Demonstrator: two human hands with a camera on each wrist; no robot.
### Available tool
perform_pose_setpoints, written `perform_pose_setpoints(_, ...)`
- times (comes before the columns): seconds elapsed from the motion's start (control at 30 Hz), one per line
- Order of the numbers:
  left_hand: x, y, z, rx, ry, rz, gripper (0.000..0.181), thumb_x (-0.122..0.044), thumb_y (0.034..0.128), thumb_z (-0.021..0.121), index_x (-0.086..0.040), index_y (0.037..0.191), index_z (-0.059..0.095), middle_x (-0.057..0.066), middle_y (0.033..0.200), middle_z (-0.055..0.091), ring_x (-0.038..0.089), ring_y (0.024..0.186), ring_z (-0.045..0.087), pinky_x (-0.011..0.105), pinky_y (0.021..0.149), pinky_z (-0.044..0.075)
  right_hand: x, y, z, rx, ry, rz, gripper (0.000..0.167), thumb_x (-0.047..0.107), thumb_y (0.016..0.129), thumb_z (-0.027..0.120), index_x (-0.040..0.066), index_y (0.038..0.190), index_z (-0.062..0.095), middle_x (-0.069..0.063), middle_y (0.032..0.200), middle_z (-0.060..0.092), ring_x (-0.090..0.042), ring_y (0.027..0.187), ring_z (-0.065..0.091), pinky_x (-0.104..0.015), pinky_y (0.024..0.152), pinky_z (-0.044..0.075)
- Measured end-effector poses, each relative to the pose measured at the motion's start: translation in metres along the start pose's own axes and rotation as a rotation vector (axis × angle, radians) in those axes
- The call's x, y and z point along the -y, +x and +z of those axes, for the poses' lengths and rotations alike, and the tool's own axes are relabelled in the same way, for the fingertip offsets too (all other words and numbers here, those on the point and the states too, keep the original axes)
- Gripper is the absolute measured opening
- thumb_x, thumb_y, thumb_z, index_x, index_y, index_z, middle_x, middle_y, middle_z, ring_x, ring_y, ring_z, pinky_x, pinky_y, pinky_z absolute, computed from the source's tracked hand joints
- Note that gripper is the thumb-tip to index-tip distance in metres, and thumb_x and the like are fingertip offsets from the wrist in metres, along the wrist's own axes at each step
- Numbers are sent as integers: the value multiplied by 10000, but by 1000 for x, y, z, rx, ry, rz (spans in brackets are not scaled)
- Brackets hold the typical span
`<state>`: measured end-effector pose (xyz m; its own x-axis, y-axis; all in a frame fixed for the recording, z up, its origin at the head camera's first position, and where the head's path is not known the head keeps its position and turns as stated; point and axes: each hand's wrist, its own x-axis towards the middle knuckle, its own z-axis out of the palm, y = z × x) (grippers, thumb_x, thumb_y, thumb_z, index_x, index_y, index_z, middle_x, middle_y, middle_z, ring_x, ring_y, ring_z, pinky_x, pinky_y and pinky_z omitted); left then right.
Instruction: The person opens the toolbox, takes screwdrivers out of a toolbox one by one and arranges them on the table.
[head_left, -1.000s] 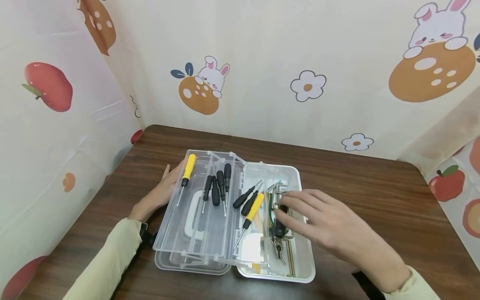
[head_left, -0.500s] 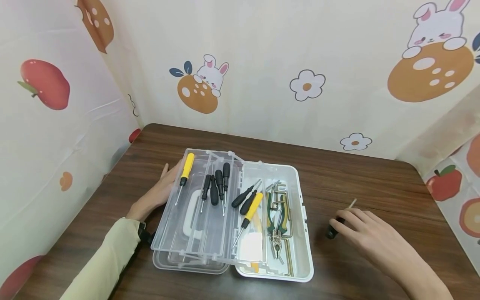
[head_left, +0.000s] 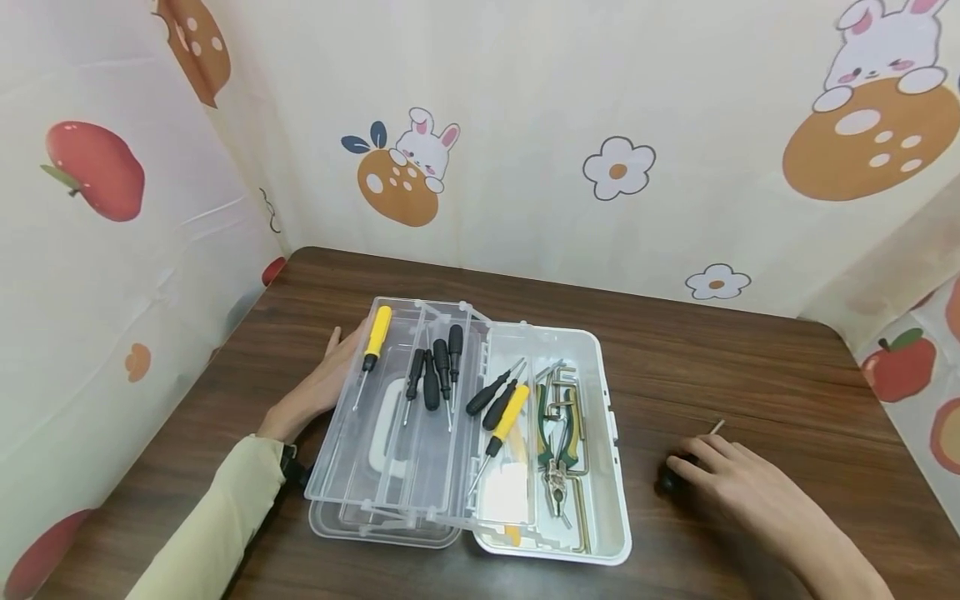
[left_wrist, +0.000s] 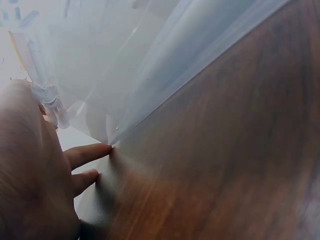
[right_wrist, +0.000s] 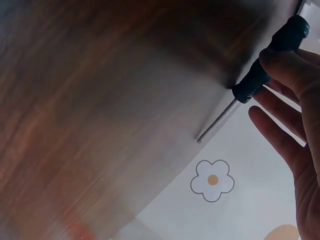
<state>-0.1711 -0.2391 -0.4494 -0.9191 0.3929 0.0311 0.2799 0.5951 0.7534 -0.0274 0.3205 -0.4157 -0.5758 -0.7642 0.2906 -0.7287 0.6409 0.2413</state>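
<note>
Screwdriver [right_wrist: 250, 82] with a black handle sits pinched in the right hand [head_left: 738, 487], low at the table [head_left: 750, 367]; the left hand [head_left: 337, 371], fingers extended, lies along the outer side of a clear tray [head_left: 341, 467]. Between the hands, a white toolbox [head_left: 617, 508] holds pliers [head_left: 572, 437]; beyond both, a patterned curtain [head_left: 525, 208] hangs.

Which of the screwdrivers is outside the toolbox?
The black-handled screwdriver with a metal shaft, gripped by the right hand, right of the white and clear plastic toolbox. The other screwdrivers in view, black or yellow, lie inside it.
</note>
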Motion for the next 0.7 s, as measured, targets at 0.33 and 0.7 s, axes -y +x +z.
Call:
perform_pose_setpoints(0.33,-1,-2,1,-23,40,22,630,-408,1147,169,-128,1691,17,171,1758,109,423,1627,101,684,1228,-168,-1,5,-2,45,-2,-17,410,66,763,615,164,1138,750,-18,1102,673,-238,1022,643,-439,805,573)
perform_pose_setpoints(0.7,-1,-4,1,-40,56,28,602,-335,1159,145,-27,1672,81,225,1734,173,451,1613,129,670,1246,-133,2,58,-42,69,50,-29,648,-117,676,668,173,1252,719,-15,1191,697,-294,1139,649,-486,952,527)
